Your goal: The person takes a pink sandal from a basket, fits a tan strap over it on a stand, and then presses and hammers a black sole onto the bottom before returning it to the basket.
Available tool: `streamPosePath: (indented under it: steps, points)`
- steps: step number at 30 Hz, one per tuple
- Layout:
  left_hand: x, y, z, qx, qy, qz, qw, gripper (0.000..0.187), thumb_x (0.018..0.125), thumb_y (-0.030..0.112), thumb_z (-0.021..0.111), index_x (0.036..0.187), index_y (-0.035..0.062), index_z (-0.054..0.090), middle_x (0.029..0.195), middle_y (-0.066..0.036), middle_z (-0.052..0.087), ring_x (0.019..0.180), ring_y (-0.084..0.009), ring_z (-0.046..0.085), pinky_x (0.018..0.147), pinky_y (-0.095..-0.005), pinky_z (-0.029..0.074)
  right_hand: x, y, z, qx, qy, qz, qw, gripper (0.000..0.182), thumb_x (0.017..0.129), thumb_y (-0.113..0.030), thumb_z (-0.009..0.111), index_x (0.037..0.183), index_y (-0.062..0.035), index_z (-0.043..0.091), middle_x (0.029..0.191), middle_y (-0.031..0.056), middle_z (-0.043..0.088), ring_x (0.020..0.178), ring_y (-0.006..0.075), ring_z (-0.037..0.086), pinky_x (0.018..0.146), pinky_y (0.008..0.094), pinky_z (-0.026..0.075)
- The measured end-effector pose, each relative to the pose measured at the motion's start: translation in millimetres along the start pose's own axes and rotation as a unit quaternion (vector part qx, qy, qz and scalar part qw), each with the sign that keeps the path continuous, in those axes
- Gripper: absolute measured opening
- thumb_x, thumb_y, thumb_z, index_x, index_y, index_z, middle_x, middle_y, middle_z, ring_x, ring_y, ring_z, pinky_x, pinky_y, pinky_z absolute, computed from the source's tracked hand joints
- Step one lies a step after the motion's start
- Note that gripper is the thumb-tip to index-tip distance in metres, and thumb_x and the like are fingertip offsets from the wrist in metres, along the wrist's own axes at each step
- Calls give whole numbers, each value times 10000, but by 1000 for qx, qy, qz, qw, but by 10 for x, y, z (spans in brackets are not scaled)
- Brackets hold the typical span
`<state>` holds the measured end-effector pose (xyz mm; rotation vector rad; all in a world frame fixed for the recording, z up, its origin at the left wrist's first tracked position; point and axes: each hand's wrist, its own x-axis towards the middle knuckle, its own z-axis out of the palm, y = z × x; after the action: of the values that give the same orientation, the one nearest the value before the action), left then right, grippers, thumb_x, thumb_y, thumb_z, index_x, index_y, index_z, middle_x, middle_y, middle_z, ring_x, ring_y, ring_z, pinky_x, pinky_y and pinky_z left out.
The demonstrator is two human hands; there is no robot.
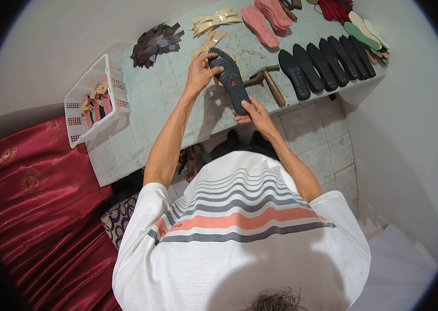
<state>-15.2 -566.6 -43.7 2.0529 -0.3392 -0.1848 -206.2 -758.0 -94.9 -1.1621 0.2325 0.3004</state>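
Note:
A black shoe sole [233, 83] with a small red mark is held up over the front part of the table. My left hand [201, 73] grips its upper end, thumb across the face. At its lower end, my right hand [255, 117] pinches the sole between thumb and fingers. Just right of the sole, a hammer [273, 87] with a wooden handle lies on the table. Behind my left hand are cream strap pieces [209, 45]. Several black soles [294, 75] lie in a row to the right.
On the table [149, 109] are dark strips [156, 44], cream straps [216, 20], pink insoles [260, 27], and green and cream pieces [362, 35]. A white basket [75, 111] with straps stands at the left edge. Red cloth [37, 192] lies at the left.

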Motion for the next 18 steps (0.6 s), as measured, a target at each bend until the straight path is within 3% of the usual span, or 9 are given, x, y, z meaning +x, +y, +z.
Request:
streamPosePath:
  steps: [1, 3, 4, 11, 16, 18]
  points:
    - [21, -88, 20, 18, 19, 51, 998, 547, 756, 259, 897, 1246, 60, 757, 1089, -161, 711, 987, -246, 670, 887, -390, 538, 11, 9, 9, -3, -2, -9, 1000, 543, 1063, -434, 615, 1408, -23, 534, 1098, 151, 747, 877, 207, 770, 772, 301, 640]
    - [14, -129, 31, 39, 31, 65, 997, 554, 755, 276, 893, 1253, 73, 762, 1099, -147, 682, 1003, -260, 636, 900, -397, 518, 22, 50, 15, 3, -3, -12, 1000, 532, 1063, -427, 619, 1409, -31, 537, 1096, 150, 749, 880, 216, 773, 768, 306, 643]
    - [-6, -110, 41, 42, 30, 53, 997, 552, 759, 265, 890, 1263, 80, 760, 1120, -142, 672, 999, -261, 626, 900, -395, 516, 31, 62, 10, 9, -8, -14, 1000, 614, 1049, -423, 639, 1458, 6, 477, 1121, 207, 744, 880, 254, 783, 756, 316, 646]
    - [-60, -1, 48, 3, 23, 32, 999, 535, 788, 211, 863, 1295, 86, 745, 1160, -151, 663, 985, -269, 625, 894, -406, 522, 61, 71, 8, 16, -1, 2, 1000, 580, 1041, -382, 667, 1433, 6, 490, 1090, 194, 750, 853, 241, 785, 746, 311, 650]
    - [-75, 37, 29, -1, 20, 22, 1000, 534, 796, 191, 855, 1304, 79, 736, 1201, -170, 668, 1076, -289, 656, 949, -419, 536, 62, 60, 25, 29, 10, 16, 999, 533, 1031, -370, 687, 1398, -14, 535, 1078, 175, 750, 841, 225, 780, 742, 296, 656]
    - [-77, 51, 23, -9, 2, -11, 1000, 552, 814, 222, 864, 1335, 110, 723, 1312, -152, 671, 1202, -284, 635, 1018, -436, 513, 58, 61, 23, 29, 14, 18, 999, 534, 1031, -370, 688, 1399, -15, 534, 1078, 179, 749, 839, 226, 781, 736, 294, 656]
